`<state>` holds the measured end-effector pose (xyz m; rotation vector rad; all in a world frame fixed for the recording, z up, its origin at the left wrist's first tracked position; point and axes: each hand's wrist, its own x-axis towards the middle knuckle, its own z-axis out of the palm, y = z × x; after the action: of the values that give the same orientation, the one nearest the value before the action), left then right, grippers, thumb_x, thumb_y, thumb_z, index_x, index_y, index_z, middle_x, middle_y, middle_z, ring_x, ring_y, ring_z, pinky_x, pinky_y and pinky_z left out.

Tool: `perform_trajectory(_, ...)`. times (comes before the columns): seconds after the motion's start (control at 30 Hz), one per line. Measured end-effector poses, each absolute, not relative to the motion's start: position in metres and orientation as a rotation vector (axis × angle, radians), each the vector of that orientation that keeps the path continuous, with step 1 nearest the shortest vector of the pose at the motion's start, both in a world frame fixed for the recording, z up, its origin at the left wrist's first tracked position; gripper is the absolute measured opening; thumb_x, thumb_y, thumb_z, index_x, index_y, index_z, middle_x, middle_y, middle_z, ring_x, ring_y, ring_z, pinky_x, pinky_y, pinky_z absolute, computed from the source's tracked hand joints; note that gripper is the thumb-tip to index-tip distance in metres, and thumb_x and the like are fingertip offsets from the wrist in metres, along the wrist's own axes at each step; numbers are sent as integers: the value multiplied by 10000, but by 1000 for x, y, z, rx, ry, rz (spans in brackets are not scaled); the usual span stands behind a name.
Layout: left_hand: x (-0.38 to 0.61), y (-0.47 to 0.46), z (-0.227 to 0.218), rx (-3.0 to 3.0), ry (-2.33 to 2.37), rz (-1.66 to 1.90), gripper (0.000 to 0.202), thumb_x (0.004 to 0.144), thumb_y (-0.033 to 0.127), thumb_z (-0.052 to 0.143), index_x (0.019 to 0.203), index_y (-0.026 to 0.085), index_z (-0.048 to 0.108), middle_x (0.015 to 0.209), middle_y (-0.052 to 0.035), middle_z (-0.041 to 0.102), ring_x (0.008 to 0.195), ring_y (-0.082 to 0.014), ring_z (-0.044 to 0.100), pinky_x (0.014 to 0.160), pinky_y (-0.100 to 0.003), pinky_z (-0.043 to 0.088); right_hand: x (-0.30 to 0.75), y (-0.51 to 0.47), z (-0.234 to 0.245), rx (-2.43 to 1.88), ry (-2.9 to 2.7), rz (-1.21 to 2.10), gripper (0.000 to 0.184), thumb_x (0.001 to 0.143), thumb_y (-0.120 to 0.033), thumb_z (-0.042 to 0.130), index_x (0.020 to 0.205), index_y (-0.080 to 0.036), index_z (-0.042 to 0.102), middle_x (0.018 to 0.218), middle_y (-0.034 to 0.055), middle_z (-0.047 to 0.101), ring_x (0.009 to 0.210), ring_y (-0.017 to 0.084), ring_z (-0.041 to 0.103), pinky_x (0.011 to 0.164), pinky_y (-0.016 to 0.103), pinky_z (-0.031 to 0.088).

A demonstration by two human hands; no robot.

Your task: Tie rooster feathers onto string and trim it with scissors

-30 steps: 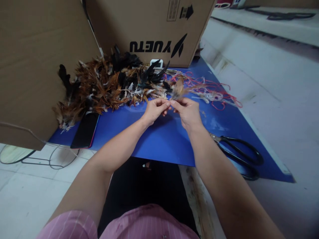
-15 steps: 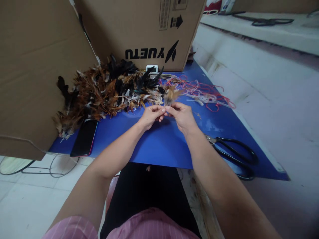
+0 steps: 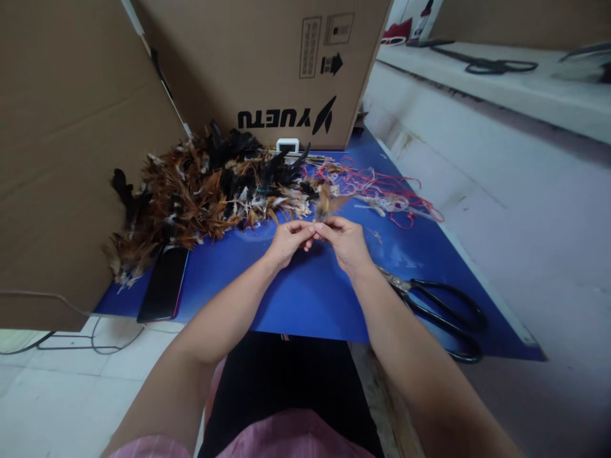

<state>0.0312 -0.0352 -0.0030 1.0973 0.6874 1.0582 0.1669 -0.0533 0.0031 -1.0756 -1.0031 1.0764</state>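
Note:
A small tuft of brown feathers stands up from between my hands above the blue tabletop. My right hand is closed in a pinch at the tuft's lower end. Fingertips of my left hand meet those of the right, also pinched; the quill ends between them are mostly hidden. Just beyond my hands lies a large pile of brown, black and white feathers, spread to the left.
Black-handled scissors lie by my right forearm. A phone rests at the table's left edge. Pink and white strings tangle at the back right. A cardboard box and a small white device stand behind; a ledge runs along the right wall.
The whole view has shifted, so the table and hands sit slightly lower in the picture. Both hands stay together at the feather tuft, with hardly any change in their grip.

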Motion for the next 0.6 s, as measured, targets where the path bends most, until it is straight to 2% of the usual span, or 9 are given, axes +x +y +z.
perform_trajectory(0.23,33,-32,-7,1024,744,1123,403,583,457,860,749,125,704,490,27,574,435,-55,477,433,-188,373,163,-57,3,-1088,-1031,1101,333,576,-382,846,786,-168,703,708,2,688,598,107,563,578,264,429)
perform_trajectory(0.6,30,-28,-5,932,812,1182,358,570,401,875,753,134,721,531,25,606,461,-59,509,456,-194,403,164,-57,-2,-1135,-1038,1144,393,568,-390,849,862,-184,690,690,-14,643,614,114,557,567,264,444)
